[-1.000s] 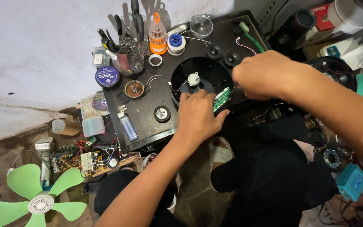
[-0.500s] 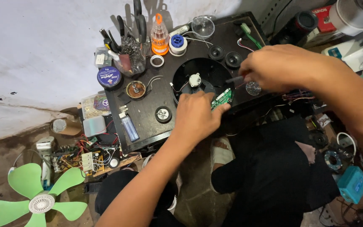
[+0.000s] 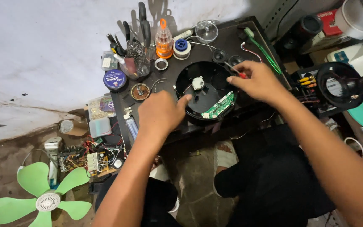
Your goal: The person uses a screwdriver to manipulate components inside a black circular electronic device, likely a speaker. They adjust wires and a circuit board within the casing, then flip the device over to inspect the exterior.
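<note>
Housing (image 3: 209, 90) open, circuit board (image 3: 220, 105) at 5 o'clock exposed | right hand (image 3: 255, 80) grip clamped on screwdriver (image 3: 234, 70) | left hand (image 3: 161, 112) grip loose, steadying rim | reassembly pending

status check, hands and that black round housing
Left hand resting on black round housing rim. Right hand gripping red-handled screwdriver. Nothing blocking.

The round black case (image 3: 190, 77) has open room inside at 12 o'clock. The white motor (image 3: 198, 82) sits in its middle. Jars and tools (image 3: 135, 54) crowd the 10 o'clock side. The left hand (image 3: 160, 113) blocks 7 o'clock, the right hand (image 3: 257, 80) blocks 3 o'clock.
</note>
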